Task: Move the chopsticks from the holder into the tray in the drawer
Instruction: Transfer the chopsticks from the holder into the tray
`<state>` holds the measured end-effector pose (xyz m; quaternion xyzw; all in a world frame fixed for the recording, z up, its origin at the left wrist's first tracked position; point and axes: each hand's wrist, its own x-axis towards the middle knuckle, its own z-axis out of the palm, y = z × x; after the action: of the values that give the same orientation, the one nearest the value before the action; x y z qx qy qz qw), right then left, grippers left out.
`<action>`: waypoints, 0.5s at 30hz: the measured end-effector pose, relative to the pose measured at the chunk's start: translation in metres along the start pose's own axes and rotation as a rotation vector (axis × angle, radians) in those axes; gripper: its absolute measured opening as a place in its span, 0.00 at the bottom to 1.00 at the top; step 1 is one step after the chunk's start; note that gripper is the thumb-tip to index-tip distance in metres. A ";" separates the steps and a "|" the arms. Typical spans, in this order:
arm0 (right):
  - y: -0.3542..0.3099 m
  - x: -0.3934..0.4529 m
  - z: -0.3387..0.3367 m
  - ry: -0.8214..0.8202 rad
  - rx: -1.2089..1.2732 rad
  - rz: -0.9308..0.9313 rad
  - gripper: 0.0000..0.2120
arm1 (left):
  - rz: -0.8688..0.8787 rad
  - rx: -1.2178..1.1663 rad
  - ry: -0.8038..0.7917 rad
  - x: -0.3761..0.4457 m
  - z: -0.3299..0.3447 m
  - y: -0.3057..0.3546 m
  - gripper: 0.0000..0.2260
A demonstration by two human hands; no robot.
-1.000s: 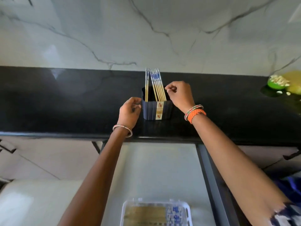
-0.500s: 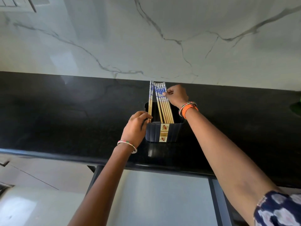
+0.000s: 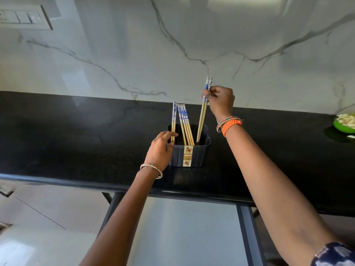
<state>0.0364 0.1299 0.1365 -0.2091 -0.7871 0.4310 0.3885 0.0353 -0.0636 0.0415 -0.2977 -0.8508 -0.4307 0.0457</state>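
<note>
Bamboo chopsticks with blue-patterned tops stand in a dark ribbed holder (image 3: 189, 148) on the black stone counter (image 3: 76, 143), and the right hand (image 3: 221, 101) pinches a pair (image 3: 203, 110) near the tops, raised so that only the tips sit inside the rim. The left hand (image 3: 161, 150) rests against the holder's left side, fingers curled round a second pair (image 3: 173, 121) standing upright at that edge. A leaning bundle (image 3: 184, 124) of about four sticks waits in the middle, untouched. The likeliest slip is in the right-hand pinch: two thin, smooth sticks held only at the top can scissor apart or slide through the fingers, and one could drop onto the counter or past its front edge to the floor. A tip could also catch the holder's rim on the way out and tip the light container, though the left hand looks placed to steady it. The tray itself is out of view; only the pale open drawer (image 3: 188, 233) shows below the counter edge, so the sticks must clear that edge on the way down. Off to the right sits a green bowl (image 3: 344, 124) of pale pieces, well apart, and a switch plate (image 3: 23, 17) is fixed to the marble wall (image 3: 192, 35).
</note>
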 end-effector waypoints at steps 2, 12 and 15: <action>-0.026 -0.011 -0.025 0.072 0.092 -0.015 0.08 | -0.004 -0.076 0.013 -0.007 -0.005 0.018 0.20; -0.040 -0.167 -0.102 0.253 0.622 0.426 0.10 | -0.115 -0.250 0.046 -0.138 -0.027 0.025 0.22; 0.001 -0.243 -0.097 0.288 0.731 0.710 0.10 | -0.180 -0.159 -0.063 -0.199 -0.026 -0.010 0.20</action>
<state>0.2618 0.0188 0.0629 -0.3707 -0.4049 0.7494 0.3702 0.1882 -0.1807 -0.0154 -0.2360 -0.8383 -0.4896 -0.0438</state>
